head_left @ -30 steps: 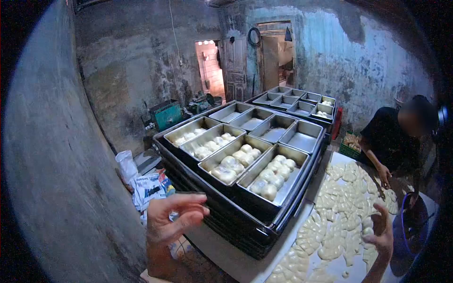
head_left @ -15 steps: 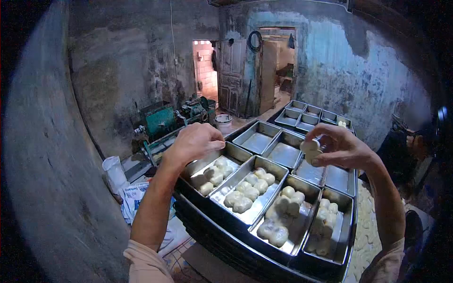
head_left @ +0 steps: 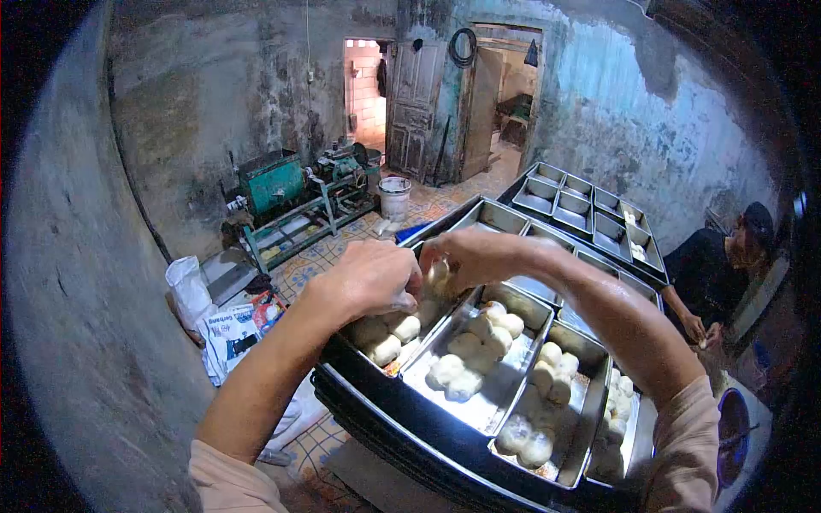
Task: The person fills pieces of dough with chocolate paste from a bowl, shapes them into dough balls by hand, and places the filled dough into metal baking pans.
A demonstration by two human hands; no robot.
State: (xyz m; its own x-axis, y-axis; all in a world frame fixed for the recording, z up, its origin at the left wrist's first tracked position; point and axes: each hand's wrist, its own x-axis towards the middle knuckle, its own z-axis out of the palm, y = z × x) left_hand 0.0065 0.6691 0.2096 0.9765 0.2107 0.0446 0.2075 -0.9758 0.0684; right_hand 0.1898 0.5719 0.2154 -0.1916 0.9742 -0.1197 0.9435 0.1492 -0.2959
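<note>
My left hand (head_left: pixel 372 280) hangs over the leftmost pan (head_left: pixel 363 352), its fingers curled downward; whatever they hold, if anything, is hidden. Right beside it, my right hand (head_left: pixel 475 259) is closed on pale dough balls (head_left: pixel 439 274), partly covered by the fingers, above the far end of the same pan. Below my left hand, dough balls (head_left: pixel 386 349) lie in that pan. The neighbouring pan (head_left: pixel 422 383) holds several dough balls (head_left: pixel 466 373) in pairs. More dough balls (head_left: pixel 524 439) rest in the third pan, and others (head_left: pixel 617 406) in the fourth, partly behind my right forearm.
Another set of joined pans (head_left: pixel 592 203) stands farther back. At the right sits a person in dark clothes (head_left: pixel 710 265), hands together over a small item. A green machine (head_left: pixel 275 186), a white bucket (head_left: pixel 394 198) and sacks (head_left: pixel 227 338) are on the left side.
My right hand has swung left with the dough, from over the right-hand pans to beside my left hand. The view has shifted, and the seated person now shows clearly.
</note>
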